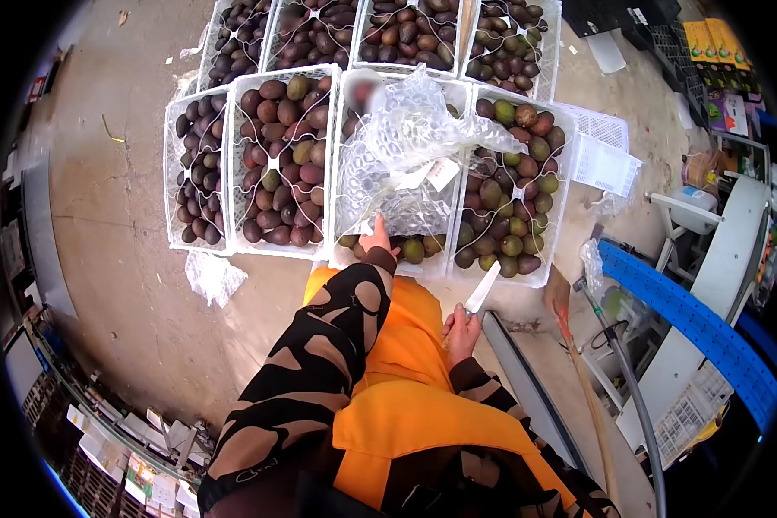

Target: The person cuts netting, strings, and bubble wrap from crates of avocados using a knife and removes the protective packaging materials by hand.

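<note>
Bubble wrap (406,129) lies crumpled over a white crate (341,194) of avocados, with a white label (442,173) on it. My left hand (378,236) reaches to the near part of this crate and touches the wrap's lower edge. Its index finger is stretched out and the thumb stands apart. A few dark green avocados (413,250) show below the wrap. In front of the orange apron, my right hand (463,331) is closed round the handle of a knife (483,289). Its pale blade points up toward the crate of avocados (502,220) on the right.
More crates of avocados (285,164) with white netting cords stand around. Scraps of plastic (214,276) lie on the floor to the left. At right are a white basket (609,164), a blue perforated strip (686,315), a hose (634,406) and a wooden-handled tool (583,371).
</note>
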`<state>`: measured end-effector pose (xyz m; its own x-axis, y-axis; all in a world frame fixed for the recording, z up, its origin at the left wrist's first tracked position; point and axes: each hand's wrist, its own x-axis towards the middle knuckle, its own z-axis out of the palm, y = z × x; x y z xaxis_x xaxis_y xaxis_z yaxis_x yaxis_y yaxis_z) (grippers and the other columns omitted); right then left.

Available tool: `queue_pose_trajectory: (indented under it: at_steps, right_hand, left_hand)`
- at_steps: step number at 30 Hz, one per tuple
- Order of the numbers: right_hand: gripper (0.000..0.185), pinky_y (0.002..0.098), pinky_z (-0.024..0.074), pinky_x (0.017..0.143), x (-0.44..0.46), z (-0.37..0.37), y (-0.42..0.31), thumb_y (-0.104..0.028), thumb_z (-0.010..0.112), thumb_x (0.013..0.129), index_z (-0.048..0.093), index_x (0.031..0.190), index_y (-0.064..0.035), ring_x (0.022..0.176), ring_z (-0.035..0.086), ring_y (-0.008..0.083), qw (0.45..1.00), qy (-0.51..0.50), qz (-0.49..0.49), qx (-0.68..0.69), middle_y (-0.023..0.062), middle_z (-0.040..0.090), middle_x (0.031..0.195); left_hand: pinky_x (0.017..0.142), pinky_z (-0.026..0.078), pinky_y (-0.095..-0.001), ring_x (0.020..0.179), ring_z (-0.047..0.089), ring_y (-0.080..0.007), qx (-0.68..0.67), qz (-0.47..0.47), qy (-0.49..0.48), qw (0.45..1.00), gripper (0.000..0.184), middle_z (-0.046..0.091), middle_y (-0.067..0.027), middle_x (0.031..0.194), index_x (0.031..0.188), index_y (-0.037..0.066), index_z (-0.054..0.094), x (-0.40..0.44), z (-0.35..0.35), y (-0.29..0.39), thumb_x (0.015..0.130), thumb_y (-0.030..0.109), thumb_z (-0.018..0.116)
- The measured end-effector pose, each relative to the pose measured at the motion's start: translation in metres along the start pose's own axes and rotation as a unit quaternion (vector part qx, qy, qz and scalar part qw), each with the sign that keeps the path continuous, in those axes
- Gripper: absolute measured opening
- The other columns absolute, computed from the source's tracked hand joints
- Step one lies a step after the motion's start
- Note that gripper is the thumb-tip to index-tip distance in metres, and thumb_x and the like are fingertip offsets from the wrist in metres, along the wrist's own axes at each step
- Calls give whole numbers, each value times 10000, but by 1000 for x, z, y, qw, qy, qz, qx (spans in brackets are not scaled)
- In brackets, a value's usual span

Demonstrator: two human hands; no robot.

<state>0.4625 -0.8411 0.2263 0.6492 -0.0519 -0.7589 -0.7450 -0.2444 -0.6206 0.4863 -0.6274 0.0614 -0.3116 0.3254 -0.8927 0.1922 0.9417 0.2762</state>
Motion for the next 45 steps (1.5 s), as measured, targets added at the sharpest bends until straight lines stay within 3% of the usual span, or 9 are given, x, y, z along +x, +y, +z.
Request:
queue_pose_trajectory:
  at_steps: [4, 12, 19, 21, 25, 28, 29, 33, 45]
  right_hand:
    - [237, 243, 398, 429, -3, -5, 7, -261, 540, 976, 453, 843, -86, 475, 466, 87, 1000, 1, 23, -19, -1, 493, 637]
    - [238, 248, 390, 420, -21, -5, 35, -265, 541, 970, 448, 841, -89, 468, 463, 90, 996, 83, -29, 21, 0, 485, 626]
    - [260, 265, 376, 423, 2, 42, -19, -288, 588, 953, 511, 832, -70, 458, 471, 93, 943, 34, -275, -185, -8, 481, 578]
    - [338, 404, 453, 595, 5, 87, -83, -336, 664, 885, 580, 854, -10, 587, 567, 259, 885, -6, -326, -332, 57, 553, 601]
    - [643, 422, 477, 772, 63, 168, -113, -553, 755, 712, 596, 899, 42, 877, 599, 338, 800, -77, -253, -538, 176, 602, 960]
    - [735, 407, 464, 842, 104, 199, -64, -505, 816, 655, 574, 987, 104, 966, 558, 369, 714, -53, -351, -603, 234, 547, 1089]
    - [710, 425, 435, 910, 111, 196, -51, -402, 845, 640, 563, 1052, 103, 1046, 514, 406, 700, -60, -382, -601, 244, 525, 1136]
    - [568, 426, 467, 818, 139, 173, -39, -379, 815, 692, 579, 928, 81, 933, 567, 381, 676, -78, -397, -616, 216, 581, 1004]
    - [352, 425, 495, 616, 41, 176, -55, -366, 713, 770, 646, 882, -39, 643, 650, 347, 833, -111, -277, -465, 144, 651, 664]
  left_hand:
    - [657, 531, -429, 815, 593, -291, -234, -78, -132, 960, 763, 585, -158, 1012, 1290, -8, 455, 22, 61, 36, 783, 481, 749]
    - [406, 400, -326, 479, 473, -151, -23, 62, -289, 955, 488, 459, -10, 621, 819, 70, 563, -16, -52, 26, 815, 534, 712]
    - [582, 417, -314, 660, 479, -121, 3, 73, -281, 957, 522, 522, -16, 754, 935, 11, 605, -37, -89, 36, 895, 531, 607]
    - [532, 410, -304, 624, 500, -126, -122, 47, -294, 947, 594, 511, -11, 702, 849, -4, 585, -35, -73, 14, 914, 583, 534]
    - [514, 446, -339, 567, 534, -164, -67, 55, -234, 968, 658, 562, -54, 689, 764, -5, 567, -8, -31, -41, 938, 615, 432]
    - [646, 490, -336, 740, 622, -204, -111, 14, -255, 960, 576, 611, -74, 767, 874, -15, 630, 8, 12, -90, 983, 501, 399]
    - [736, 486, -331, 849, 620, -196, -342, -40, -326, 881, 539, 647, -92, 895, 1021, -38, 633, 16, 27, -110, 997, 444, 393]
    - [760, 475, -318, 893, 609, -183, -260, -108, -290, 915, 543, 650, -100, 982, 1105, -51, 607, 10, 37, -116, 998, 438, 396]
    - [856, 445, -301, 990, 557, -155, -160, -33, -344, 925, 459, 605, -69, 1122, 1248, -7, 540, -83, -111, 1, 1011, 375, 447]
